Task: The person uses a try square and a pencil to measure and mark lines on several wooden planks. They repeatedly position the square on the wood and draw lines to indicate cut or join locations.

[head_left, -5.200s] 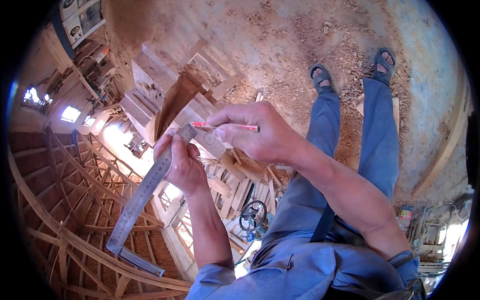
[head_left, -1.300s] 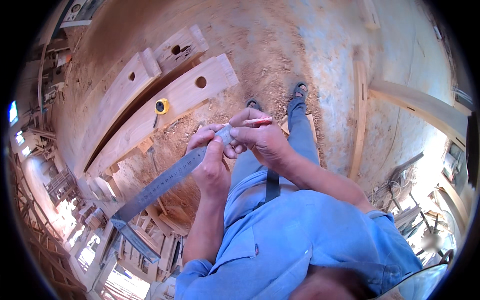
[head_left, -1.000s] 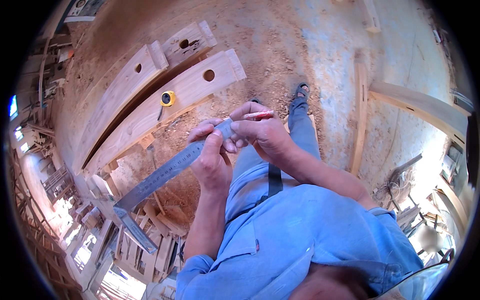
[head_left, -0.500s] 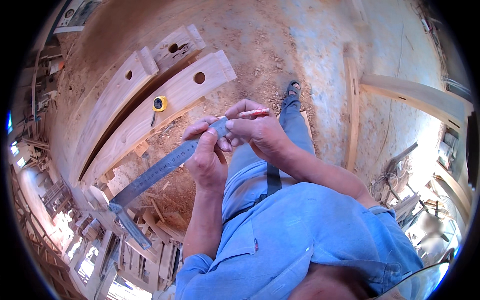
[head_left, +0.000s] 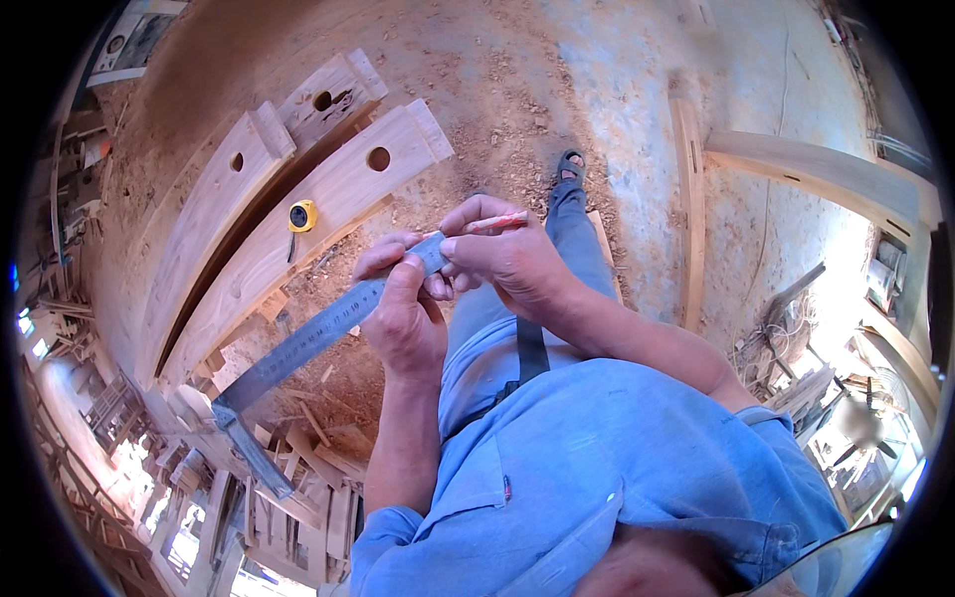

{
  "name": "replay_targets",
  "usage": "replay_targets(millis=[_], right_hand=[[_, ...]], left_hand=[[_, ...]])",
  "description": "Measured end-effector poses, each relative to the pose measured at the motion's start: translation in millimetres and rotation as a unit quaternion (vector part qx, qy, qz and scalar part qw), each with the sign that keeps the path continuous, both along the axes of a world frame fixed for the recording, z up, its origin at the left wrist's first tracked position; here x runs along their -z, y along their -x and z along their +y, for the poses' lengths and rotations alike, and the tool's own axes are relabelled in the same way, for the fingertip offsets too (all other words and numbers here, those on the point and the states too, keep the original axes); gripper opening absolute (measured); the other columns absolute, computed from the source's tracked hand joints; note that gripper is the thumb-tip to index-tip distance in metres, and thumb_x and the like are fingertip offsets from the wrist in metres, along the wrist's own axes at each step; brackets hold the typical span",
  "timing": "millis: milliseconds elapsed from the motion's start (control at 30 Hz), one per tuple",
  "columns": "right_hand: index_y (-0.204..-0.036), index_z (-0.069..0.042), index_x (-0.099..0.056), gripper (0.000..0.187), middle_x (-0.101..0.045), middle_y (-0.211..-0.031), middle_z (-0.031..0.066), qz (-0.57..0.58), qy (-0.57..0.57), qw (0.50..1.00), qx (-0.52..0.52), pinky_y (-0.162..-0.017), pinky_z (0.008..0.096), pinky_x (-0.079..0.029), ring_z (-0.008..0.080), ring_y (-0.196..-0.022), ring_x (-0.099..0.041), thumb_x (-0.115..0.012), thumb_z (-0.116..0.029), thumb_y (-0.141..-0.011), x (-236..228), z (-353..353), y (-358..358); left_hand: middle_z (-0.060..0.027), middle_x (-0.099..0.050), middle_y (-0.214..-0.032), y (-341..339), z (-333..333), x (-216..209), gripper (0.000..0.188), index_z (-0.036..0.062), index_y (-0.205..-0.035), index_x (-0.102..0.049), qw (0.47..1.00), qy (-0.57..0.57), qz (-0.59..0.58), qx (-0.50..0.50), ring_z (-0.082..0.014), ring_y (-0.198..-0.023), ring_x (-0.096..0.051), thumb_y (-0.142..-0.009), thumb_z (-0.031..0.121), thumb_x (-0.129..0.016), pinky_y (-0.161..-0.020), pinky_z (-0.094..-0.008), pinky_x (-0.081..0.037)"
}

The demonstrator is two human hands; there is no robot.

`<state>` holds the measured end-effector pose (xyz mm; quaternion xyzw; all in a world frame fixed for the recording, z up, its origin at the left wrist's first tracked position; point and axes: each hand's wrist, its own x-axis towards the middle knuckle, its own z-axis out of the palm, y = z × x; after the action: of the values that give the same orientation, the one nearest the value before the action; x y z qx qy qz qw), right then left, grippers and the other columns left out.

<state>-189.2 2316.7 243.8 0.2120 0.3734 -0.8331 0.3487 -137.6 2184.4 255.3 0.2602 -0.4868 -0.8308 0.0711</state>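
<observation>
My left hand [head_left: 406, 323] is closed round the blade of a steel carpenter's square [head_left: 298, 350], thumb on top, near the blade's end. The marked blade slants down to the left, and its thick stock [head_left: 254, 450] hangs at the far end. My right hand [head_left: 519, 264] pinches a red-and-white pencil [head_left: 497, 223], with its fingers bunched at the blade's end against the left fingertips. The pencil's tip is hidden by the fingers. Beyond them, a yellow tape measure [head_left: 302, 215] rests on a curved wooden board [head_left: 343, 189] with a round hole near its end.
A second curved board [head_left: 214, 199] lies alongside, a dark gap between them. Wood chips litter the dirt floor [head_left: 497, 119]. At the right stands a jointed timber frame [head_left: 691, 219]. Offcuts [head_left: 308, 517] are piled at the lower left, and a fan [head_left: 860, 423] is at the right.
The view has shifted slightly, so boards, tape measure and frame appear a little further left. Both hands keep their hold on the square and pencil.
</observation>
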Motion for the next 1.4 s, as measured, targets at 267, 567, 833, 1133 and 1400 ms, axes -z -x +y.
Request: replay_targets(millis=[267,567,833,1133,1400], right_hand=[[-0.099,0.001,-0.059,0.018,-0.066,-0.074,0.0093,-0.003,-0.009,1.0,0.0,-0.05,0.0235,-0.045,0.0124,-0.058,-0.062,-0.068,-0.003,-0.084,-0.3,-0.2,6.2],[-0.098,0.0,-0.06,0.018,-0.067,-0.074,0.0091,-0.028,-0.006,1.0,0.0,-0.049,0.0243,-0.045,0.0127,-0.057,-0.063,-0.069,-0.002,-0.082,6.3,-0.9,10.9],[-0.097,0.0,-0.061,0.019,-0.067,-0.073,0.0096,-0.045,-0.016,0.999,-0.004,-0.048,0.0245,-0.044,0.0131,-0.056,-0.063,-0.069,-0.002,-0.08,17.1,-0.2,16.2],[-0.099,-0.001,-0.061,0.016,-0.067,-0.077,0.0091,-0.026,-0.038,0.999,0.028,-0.054,0.0246,-0.048,0.0134,-0.062,-0.064,-0.068,-0.006,-0.085,67.8,12.4,26.8],[-0.1,-0.002,-0.061,0.015,-0.067,-0.08,0.0089,-0.058,-0.07,0.995,0.04,-0.061,0.0282,-0.052,0.0151,-0.068,-0.065,-0.065,-0.013,-0.09,145.1,72.0,53.0]], left_hand=[[-0.0206,-0.059,-0.11,11.4,-4.2,-1.8,0.019,0.0036,-0.105,-0.056,0.999,-0.043,-0.019,0.002,-0.0164,-0.058,-0.056,-0.088,-0.005,-0.052,-0.053,-0.0282,-0.05],[-0.0214,-0.059,-0.108,18.5,-7.5,4.3,0.018,0.0015,-0.103,-0.056,0.997,-0.068,-0.034,0.001,-0.0173,-0.055,-0.056,-0.087,-0.007,-0.052,-0.049,-0.0289,-0.05],[-0.0206,-0.061,-0.108,24.5,-8.7,12.7,0.017,0.0003,-0.103,-0.057,0.996,-0.066,-0.062,0.005,-0.0161,-0.052,-0.055,-0.087,-0.005,-0.053,-0.046,-0.028,-0.048],[-0.0182,-0.063,-0.105,51.2,3.9,55.3,0.016,0.0014,-0.103,-0.057,0.993,-0.034,-0.116,0.007,-0.0145,-0.053,-0.054,-0.089,-0.005,-0.055,-0.044,-0.0269,-0.045],[-0.0157,-0.062,-0.104,101.4,10.9,137.0,0.021,0.0043,-0.109,-0.053,0.975,0.155,-0.144,-0.068,-0.0132,-0.054,-0.051,-0.09,-0.004,-0.055,-0.045,-0.0226,-0.041]])
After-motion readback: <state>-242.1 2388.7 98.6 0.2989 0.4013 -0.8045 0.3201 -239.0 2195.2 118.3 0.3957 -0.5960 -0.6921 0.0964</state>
